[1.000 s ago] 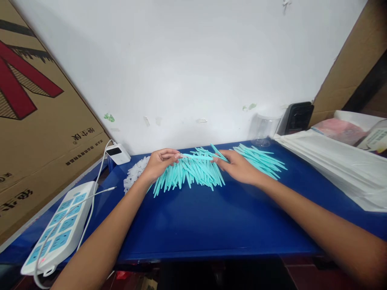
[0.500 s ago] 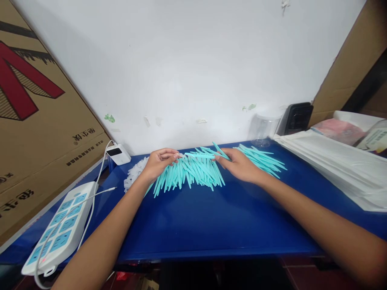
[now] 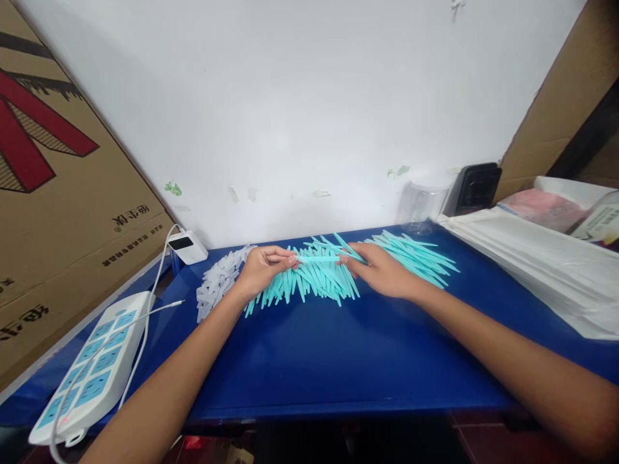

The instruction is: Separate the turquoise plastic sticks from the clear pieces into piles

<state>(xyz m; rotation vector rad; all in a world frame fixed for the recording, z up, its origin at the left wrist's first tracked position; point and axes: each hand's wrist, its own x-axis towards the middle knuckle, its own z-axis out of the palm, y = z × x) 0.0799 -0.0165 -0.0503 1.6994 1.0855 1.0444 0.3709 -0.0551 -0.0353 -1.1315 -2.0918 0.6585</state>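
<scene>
My left hand (image 3: 267,270) is closed in a pinch at the left end of a slim turquoise plastic stick (image 3: 318,259). A small translucent cap at that end is mostly hidden by the fingertips. My right hand (image 3: 380,267) grips the stick's other end between thumb and fingers. At least one more turquoise stick (image 3: 344,243) slants up out of the right hand. Beneath and between both hands lies a heap of similar turquoise sticks (image 3: 322,280). Left of the left hand is a pile of translucent caps (image 3: 217,283).
Another bunch of turquoise sticks (image 3: 418,254) lies right of my right hand on the blue table (image 3: 338,361). A clear jar (image 3: 422,206) stands by the wall. White bags (image 3: 527,258) are stacked at right; a power strip (image 3: 94,370) with a cable lies at left.
My left hand has shifted slightly right and down, meeting the stick's end. The held stick now lies level between both hands, and more of the cap pile shows.
</scene>
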